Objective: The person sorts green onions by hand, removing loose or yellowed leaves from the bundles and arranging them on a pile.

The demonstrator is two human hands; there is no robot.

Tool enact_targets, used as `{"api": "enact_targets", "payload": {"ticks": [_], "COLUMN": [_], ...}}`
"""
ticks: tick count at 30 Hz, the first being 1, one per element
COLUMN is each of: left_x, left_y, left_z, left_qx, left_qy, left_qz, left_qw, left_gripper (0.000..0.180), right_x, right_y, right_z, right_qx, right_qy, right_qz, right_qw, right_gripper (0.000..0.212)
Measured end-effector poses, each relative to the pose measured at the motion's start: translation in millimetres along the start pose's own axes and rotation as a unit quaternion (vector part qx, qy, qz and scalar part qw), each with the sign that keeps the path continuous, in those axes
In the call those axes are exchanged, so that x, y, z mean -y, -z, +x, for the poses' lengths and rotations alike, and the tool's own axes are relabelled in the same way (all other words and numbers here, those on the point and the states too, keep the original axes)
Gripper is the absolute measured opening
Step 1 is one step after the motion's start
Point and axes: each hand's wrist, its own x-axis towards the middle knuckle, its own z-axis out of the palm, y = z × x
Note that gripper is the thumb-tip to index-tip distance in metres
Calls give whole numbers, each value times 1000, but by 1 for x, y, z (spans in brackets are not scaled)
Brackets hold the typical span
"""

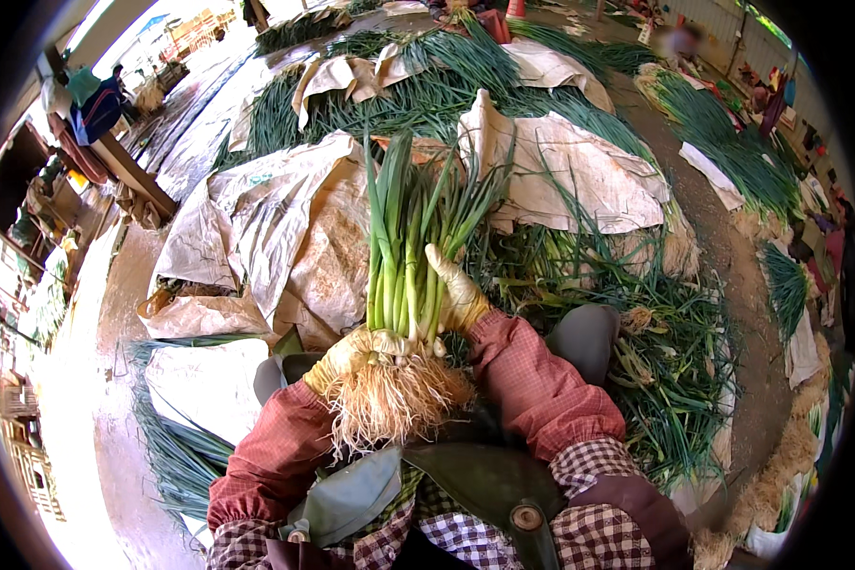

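An upright bunch of green onions (404,256) stands in front of me, leaves pointing away and pale tangled roots (399,404) hanging toward my lap. My left hand (347,359), in a yellowish glove, is closed round the white bases just above the roots. Against the right side of the stalks is my right hand (461,293), gloved too, its thumb extended along the stems. The rest of its fingers are partly hidden, but the hand appears to grip the bunch.
White sacking (256,214) lies beyond the bunch. Loose green leaves (665,380) cover the ground at my right, and more onions (185,456) lie at my left. Large onion heaps (399,85) stretch across the back. A wooden post (133,176) leans at the left. Another person (679,43) is farther off.
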Motion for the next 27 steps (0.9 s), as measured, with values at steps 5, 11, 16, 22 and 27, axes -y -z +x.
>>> {"api": "enact_targets", "payload": {"ticks": [5,11,16,22,27], "left_x": [-7,5,14,3,-6], "left_y": [7,-30,-52,-84,-109], "left_z": [5,37,17,-7,-38], "left_qx": [14,46,92,-93,-69], "left_qy": [-21,-82,-129,-243,-143], "left_qz": [37,-194,-308,194,-93], "left_qw": [999,977,938,946,983], "left_gripper": [38,37,37,33,18], "right_x": [10,46,74,118,138], "right_y": [-51,-32,-27,2,33], "right_z": [-9,-3,15,36,34], "right_qx": [146,83,71,-3,-35], "right_qy": [105,201,238,324,304], "right_qz": [194,84,117,122,181], "right_qw": [964,973,961,938,935], "right_gripper": [69,40,34,26,29]}}
